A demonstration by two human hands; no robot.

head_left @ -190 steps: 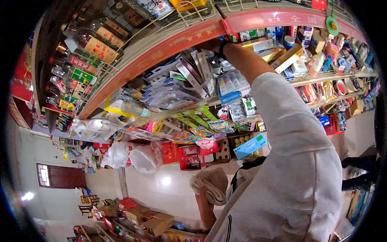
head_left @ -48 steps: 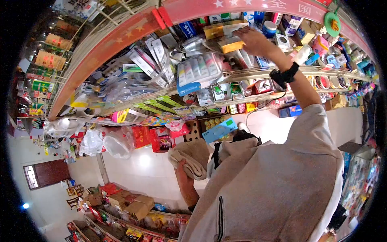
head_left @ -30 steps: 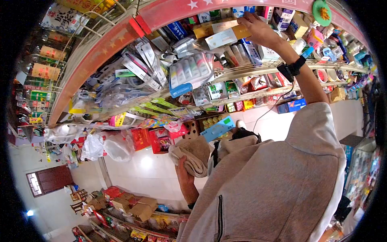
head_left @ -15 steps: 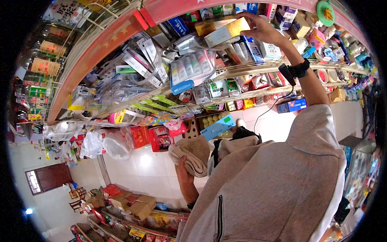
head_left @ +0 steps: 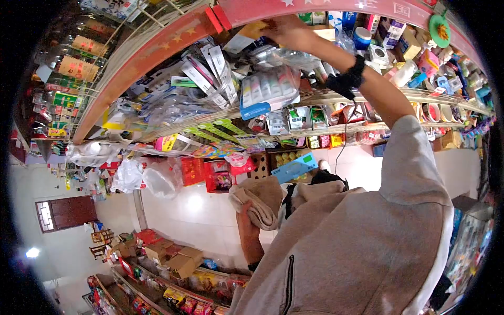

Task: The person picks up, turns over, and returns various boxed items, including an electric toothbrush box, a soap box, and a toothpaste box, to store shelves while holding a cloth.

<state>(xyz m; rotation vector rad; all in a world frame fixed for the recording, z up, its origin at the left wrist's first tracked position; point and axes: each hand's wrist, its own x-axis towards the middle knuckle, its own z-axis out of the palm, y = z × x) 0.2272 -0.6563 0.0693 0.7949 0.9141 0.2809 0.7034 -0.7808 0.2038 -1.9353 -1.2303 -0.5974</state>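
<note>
My right hand (head_left: 289, 32) reaches from the right into the upper shelf, blurred by motion. Its fingers are at the end of a small gold and white box (head_left: 244, 37), and they close on it. A black band with a cable hangs at that wrist. Below the hand lie a clear pack of pastel bottles (head_left: 270, 88) on blue card and plastic-wrapped goods. Lower down, in front of my body, my left hand (head_left: 247, 218) is closed around a folded beige cloth (head_left: 262, 202).
Glass bottles (head_left: 79, 65) stand behind wire racks at the upper left. A red shelf edge (head_left: 315, 8) runs along the top. White plastic bags (head_left: 161, 179) hang below the shelves. Cardboard boxes (head_left: 185, 262) sit on lower shelving at the bottom left. A blue-lidded jar (head_left: 361, 38) stands on the shelf.
My right hand has carried the gold and white box leftward along the shelf, away from the other boxes. Earlier it handled boxes farther right. My left hand keeps hold of the cloth.
</note>
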